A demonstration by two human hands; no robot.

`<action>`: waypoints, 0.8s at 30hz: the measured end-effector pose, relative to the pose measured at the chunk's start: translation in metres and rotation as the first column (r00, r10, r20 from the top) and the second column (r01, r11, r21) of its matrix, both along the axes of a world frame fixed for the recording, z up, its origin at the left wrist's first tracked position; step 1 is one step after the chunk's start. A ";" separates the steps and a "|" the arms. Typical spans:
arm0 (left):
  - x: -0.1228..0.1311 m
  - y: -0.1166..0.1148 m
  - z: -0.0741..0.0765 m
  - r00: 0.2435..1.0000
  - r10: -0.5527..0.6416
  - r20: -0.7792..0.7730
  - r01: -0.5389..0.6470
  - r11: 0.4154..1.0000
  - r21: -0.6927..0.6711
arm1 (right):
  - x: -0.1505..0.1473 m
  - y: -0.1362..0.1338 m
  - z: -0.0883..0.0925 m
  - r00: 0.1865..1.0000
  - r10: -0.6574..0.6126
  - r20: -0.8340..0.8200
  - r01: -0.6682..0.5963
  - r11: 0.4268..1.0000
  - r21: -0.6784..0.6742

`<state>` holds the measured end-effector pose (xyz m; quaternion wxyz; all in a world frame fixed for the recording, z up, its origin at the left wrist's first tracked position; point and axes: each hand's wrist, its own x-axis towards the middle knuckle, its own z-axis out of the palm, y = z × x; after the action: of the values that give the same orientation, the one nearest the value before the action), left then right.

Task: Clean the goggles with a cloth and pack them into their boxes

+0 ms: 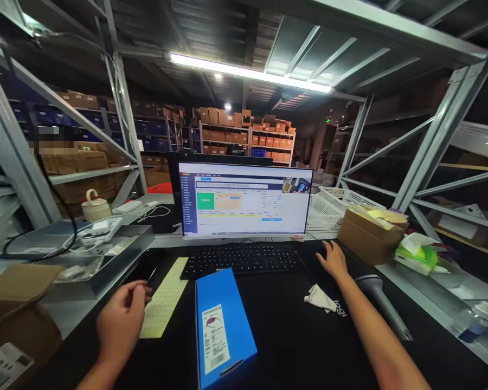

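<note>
black mat with one blue box, one keyboard, two hands.

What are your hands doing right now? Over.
Left hand at yellow dotted sheet. Right hand beside keyboard. Blue box lies between them.

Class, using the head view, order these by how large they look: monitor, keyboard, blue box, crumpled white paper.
1. monitor
2. blue box, though it lies nearest the camera, which makes it look bigger than it is
3. keyboard
4. crumpled white paper, clearly the smallest
</note>
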<state>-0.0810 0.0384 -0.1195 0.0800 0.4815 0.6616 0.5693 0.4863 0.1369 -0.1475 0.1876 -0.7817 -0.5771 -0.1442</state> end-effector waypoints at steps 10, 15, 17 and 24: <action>0.000 -0.009 -0.010 0.998 -0.043 0.053 0.051 0.987 -0.154 | 0.016 0.019 -0.031 0.989 -0.124 -0.079 0.121 0.992 -0.040; 0.003 -0.010 -0.013 0.994 -0.102 0.026 0.105 0.979 -0.172 | 0.022 0.022 -0.033 0.980 -0.174 -0.094 0.168 0.983 -0.069; 0.003 -0.008 -0.014 0.992 -0.123 0.014 0.124 0.982 -0.141 | 0.021 0.020 -0.032 0.981 -0.172 -0.095 0.165 0.984 -0.073; 0.010 -0.010 -0.018 0.984 -0.176 -0.022 0.173 0.980 -0.093 | 0.032 0.018 -0.040 0.987 -0.074 -0.142 0.066 0.996 -0.062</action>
<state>-0.0707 0.0285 -0.1371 0.1416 0.5420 0.6432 0.5220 0.5184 0.1545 -0.1872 0.2011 -0.8149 -0.5381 -0.0775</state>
